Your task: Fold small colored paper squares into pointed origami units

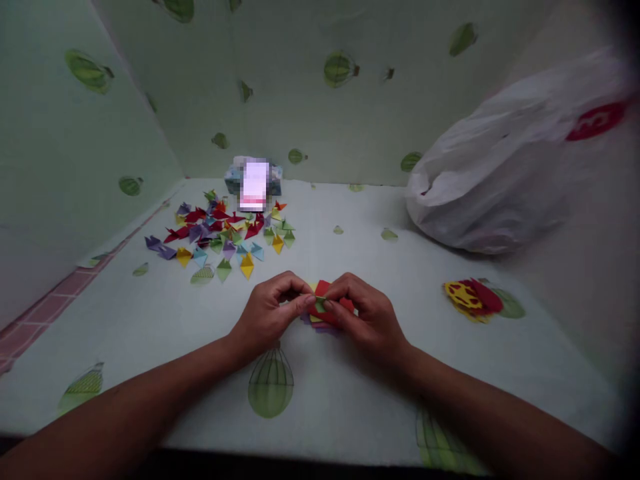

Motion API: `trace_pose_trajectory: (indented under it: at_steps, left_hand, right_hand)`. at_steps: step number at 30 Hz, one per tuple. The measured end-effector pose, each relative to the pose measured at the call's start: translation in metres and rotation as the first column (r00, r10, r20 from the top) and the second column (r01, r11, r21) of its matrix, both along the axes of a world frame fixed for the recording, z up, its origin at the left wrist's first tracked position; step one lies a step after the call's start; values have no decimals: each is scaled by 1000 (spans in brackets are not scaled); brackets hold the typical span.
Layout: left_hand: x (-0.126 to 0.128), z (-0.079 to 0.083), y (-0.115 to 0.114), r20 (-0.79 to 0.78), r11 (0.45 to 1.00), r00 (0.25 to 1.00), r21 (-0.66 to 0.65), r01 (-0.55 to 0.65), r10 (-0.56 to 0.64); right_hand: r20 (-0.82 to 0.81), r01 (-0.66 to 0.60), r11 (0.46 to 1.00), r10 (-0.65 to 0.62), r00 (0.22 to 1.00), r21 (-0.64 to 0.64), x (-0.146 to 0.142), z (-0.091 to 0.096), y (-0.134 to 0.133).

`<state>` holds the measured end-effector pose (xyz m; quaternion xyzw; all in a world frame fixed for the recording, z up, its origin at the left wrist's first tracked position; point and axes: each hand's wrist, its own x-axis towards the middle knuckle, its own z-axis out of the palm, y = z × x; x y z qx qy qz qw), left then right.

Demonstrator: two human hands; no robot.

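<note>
The left hand (265, 310) and right hand (373, 317) pinch a small green paper (320, 305) between thumbs and fingertips, above a stack (323, 287) that they partly cover. Fingers mask the paper's folds. A pixelated screen (255, 183) hides the middle of a box (232, 182); the bag's (500, 173) far right darkens.

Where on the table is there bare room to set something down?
Bare table shows between the folded papers and plastic bag, and between the right hand and yellow-and-red cutouts. Crowded: among those papers, and where the left hand and right hand meet over the paper stack.
</note>
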<state>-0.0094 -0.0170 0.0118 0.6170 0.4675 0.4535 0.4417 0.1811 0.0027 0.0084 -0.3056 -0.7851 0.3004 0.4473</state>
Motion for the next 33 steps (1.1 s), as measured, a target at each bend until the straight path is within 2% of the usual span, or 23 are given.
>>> trace_pose_trajectory:
  at_steps: [5, 9, 12, 17, 22, 24, 27, 30, 33]
  left_hand:
    - [1, 1, -1, 105, 993, 994, -110, 38, -26]
    - [0, 1, 0, -11, 998, 999, -40, 49, -50]
    - [-1, 2, 0, -78, 1000, 997, 0, 23, -23]
    - [-1, 1, 2, 47, 993, 994, -72, -94, 98]
    - [-1, -2, 3, 74, 988, 986, -34, -148, 150]
    - [0, -3, 3, 62, 988, 986, -11, -156, 156]
    - [1, -4, 2, 19, 987, 988, 48, -151, 150]
    - [1, -4, 1, -68, 980, 989, 164, -116, 129]
    - [0, -3, 0, -134, 951, 983, 298, -81, 125]
  right_hand:
    - [6, -3, 995, 4, 1000, -101, 1, 1, 1]
    - [56, -27, 985, 37, 998, -173, 1, -1, 5]
    - [45, -59, 969, 72, 996, -239, 1, -1, 6]
    - [-56, -39, 918, 18, 998, -394, 3, -1, 8]
    - [-197, -139, 830, 36, 980, -540, 1, -5, 8]
    - [-234, -164, 814, 35, 971, -557, -1, -6, 8]
    - [-208, -111, 866, 8, 978, -487, -1, -7, 7]
    - [-129, -25, 927, -26, 991, -375, 1, -6, 7]
    - [-101, -9, 948, -25, 995, -319, 1, -4, 5]
